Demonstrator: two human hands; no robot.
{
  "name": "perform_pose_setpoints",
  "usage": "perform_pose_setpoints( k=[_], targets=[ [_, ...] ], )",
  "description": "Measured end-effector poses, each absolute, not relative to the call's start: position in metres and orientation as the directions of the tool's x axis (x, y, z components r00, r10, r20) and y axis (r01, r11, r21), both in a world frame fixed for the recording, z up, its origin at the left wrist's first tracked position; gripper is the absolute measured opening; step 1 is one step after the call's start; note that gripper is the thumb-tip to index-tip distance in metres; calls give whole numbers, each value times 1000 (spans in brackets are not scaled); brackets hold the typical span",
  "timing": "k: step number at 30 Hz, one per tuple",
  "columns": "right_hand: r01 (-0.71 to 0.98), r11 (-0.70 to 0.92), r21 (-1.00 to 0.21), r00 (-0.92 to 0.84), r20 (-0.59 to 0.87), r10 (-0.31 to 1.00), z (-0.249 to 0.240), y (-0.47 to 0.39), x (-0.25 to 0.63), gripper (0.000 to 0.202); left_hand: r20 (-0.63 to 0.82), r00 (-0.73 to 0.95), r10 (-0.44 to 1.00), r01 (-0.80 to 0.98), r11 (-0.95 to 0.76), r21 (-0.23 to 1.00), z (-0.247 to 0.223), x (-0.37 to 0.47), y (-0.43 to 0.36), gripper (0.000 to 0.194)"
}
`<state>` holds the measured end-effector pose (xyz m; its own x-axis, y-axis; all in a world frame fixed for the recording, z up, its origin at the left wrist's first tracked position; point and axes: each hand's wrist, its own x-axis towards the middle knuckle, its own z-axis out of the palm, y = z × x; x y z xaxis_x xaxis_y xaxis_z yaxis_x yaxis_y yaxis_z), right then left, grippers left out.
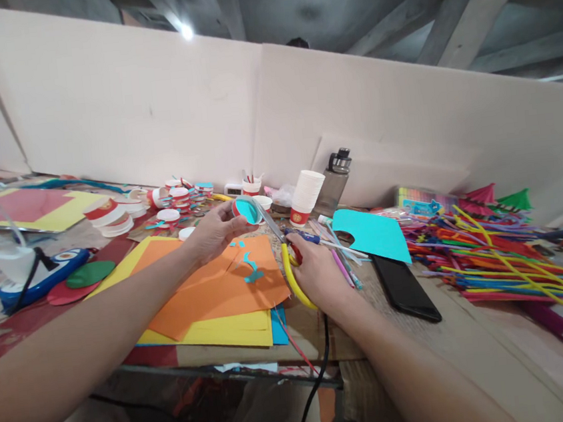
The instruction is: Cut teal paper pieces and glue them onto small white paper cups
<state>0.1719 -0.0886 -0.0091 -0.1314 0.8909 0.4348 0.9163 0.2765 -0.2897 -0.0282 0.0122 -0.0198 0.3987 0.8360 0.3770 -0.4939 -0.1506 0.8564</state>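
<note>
My left hand (218, 231) is closed around a small red and white paper cup piece (236, 209) with a turquoise paper disc (248, 210) on its face. In my right hand (315, 268) are scissors (296, 283) with yellow handles, their blades reaching up to the disc's right edge. Whether the blades touch the paper, I cannot tell. Below the left hand, turquoise scraps (251, 268) lie on orange paper (209, 292), which rests over yellow sheets (234, 330). To the right is a turquoise sheet (377, 231) with a rounded notch cut from its left side.
A black phone (405, 288) lies right of my right hand, near a heap of coloured pipe cleaners (497, 249). Stacked paper cups (306, 195) and a grey bottle (335, 182) stand behind. Several cut cups (179, 198) and a blue power strip (42, 280) are leftward.
</note>
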Motion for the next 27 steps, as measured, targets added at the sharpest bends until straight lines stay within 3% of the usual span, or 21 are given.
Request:
perform_pose_setpoints(
  k=[18,27],
  targets=[
    [918,306,-253,-157,476,865,-13,-85,175,44,386,443,809,-465,-160,871,-16,-37,16,37],
    [923,302,-237,-165,466,869,-15,-83,180,43,378,513,771,-466,-119,877,-16,-41,15,52]
  ],
)
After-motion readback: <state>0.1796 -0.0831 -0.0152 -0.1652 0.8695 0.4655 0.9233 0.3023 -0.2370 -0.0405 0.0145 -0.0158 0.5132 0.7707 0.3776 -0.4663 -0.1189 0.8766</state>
